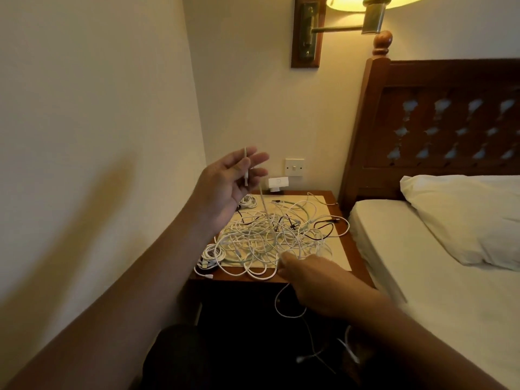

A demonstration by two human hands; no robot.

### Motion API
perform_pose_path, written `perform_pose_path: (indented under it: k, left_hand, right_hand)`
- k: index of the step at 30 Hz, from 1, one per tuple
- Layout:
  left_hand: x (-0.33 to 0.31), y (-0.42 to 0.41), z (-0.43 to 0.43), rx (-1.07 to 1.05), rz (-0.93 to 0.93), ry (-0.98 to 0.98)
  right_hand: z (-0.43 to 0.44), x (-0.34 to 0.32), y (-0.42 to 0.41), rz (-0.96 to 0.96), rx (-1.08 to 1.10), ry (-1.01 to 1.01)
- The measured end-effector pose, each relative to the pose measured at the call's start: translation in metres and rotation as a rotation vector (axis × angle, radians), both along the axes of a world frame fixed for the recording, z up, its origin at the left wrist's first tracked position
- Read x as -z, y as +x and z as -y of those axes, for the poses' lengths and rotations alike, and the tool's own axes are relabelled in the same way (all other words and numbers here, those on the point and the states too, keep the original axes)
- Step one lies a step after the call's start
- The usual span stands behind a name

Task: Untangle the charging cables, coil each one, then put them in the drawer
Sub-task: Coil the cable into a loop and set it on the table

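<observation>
A tangle of white and black charging cables [270, 235] covers the top of a wooden bedside table [357, 249]. My left hand [228, 184] is raised above the table's left side, palm up, with the end of a white cable [245, 167] held between its fingers; that cable drops down into the pile. My right hand [309, 280] is at the table's front edge and pinches a white cable from the tangle. A loop of white cable [281, 305] hangs below that hand over the table front. Two small coiled white cables [211, 254] lie at the table's left edge. No drawer shows.
A bed with a white sheet and pillow [464, 220] stands right of the table, behind it a dark wooden headboard [450, 122]. A wall lamp [365, 12] glows above. A white charger [278, 184] sits in the wall socket. The wall runs close on the left.
</observation>
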State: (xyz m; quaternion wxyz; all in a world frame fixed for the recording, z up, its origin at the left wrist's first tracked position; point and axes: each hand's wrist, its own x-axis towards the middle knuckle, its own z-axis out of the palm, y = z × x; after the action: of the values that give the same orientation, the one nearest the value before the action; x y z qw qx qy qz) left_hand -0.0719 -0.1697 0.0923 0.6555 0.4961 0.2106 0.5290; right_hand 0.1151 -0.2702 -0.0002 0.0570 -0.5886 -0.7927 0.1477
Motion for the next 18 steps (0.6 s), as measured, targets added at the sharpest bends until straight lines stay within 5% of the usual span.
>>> perform_pose_path:
  k: [4,8,12,18]
  left_hand:
    - [0.025,0.005,-0.002,-0.174,-0.404,0.237]
    - [0.043,-0.002,0.011,0.014,-0.711,0.353]
    - [0.039,-0.006,0.031,0.346,-0.585,0.207]
    - [0.025,-0.007,0.042,0.418,-0.337,0.131]
  right_hand:
    - [0.028,-0.055,-0.026,0.061,-0.137,0.144]
    - [0.023,-0.095,-0.007,-0.264,-0.044,0.522]
    - [-0.011,-0.093,0.024,-0.494,0.137,0.61]
    - [-0.024,-0.034,0.03,-0.761,0.193,0.256]
